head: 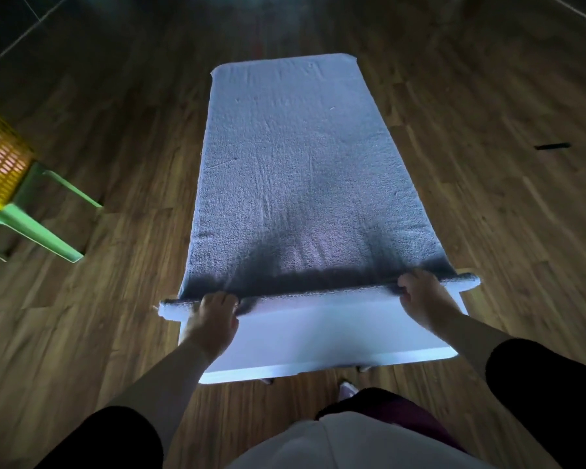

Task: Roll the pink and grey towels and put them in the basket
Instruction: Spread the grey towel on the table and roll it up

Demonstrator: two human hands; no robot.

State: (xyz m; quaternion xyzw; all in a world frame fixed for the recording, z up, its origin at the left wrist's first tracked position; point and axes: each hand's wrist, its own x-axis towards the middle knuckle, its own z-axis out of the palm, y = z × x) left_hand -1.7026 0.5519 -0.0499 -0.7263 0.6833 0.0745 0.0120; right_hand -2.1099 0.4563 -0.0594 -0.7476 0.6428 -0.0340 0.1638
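Note:
A grey towel (298, 170) lies spread lengthwise over a narrow white table (318, 336), covering all but its near end. The towel's near edge is turned into a thin roll across the table. My left hand (212, 316) grips that roll near its left end. My right hand (423, 296) grips it near its right end. A yellow basket (0, 157) sits at the far left on a green stool, and something pink shows through its mesh. No other pink towel is in view.
The green stool (38, 225) stands on the wooden floor left of the table. A small dark object (552, 146) lies on the floor at the right. My legs and dark sleeves fill the bottom of the view.

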